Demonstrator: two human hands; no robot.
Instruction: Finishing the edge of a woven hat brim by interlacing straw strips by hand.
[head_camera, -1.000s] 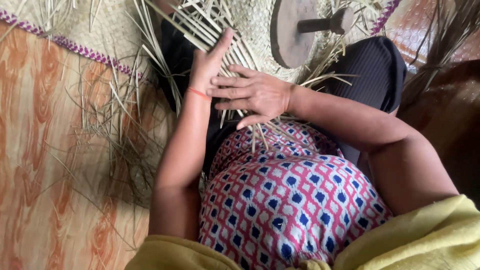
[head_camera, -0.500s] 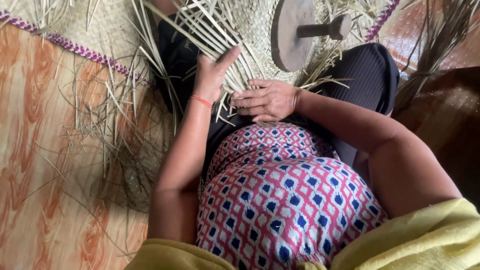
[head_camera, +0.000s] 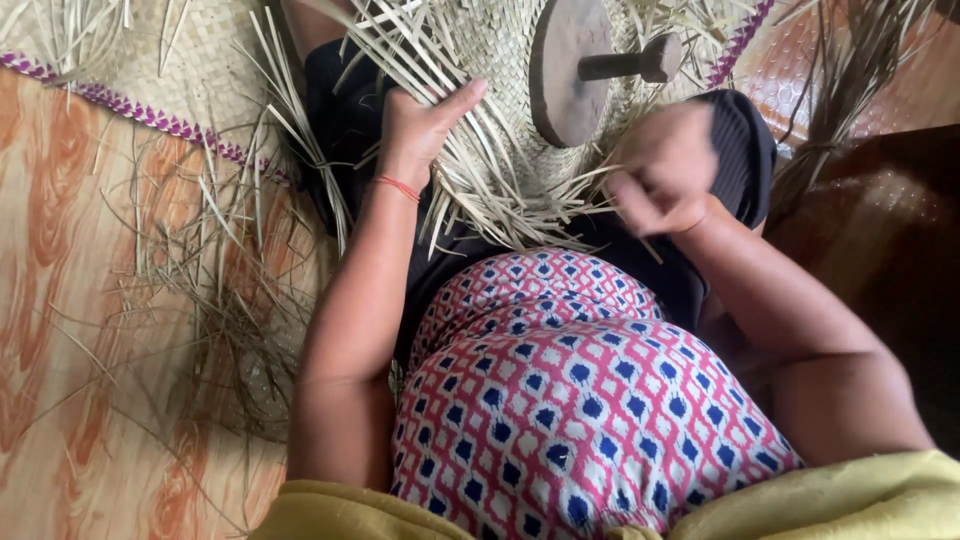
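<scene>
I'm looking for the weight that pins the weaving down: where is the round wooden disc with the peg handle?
The round wooden disc with the peg handle sits top centre on the pale woven straw mat, just above the right hand.

Floor (head_camera: 70, 330): showing an orange wood-grain pattern on the left.
Loose straw (head_camera: 215, 300): lying scattered over the floor.
Purple trim (head_camera: 150, 115): edging a second mat at upper left.
</scene>
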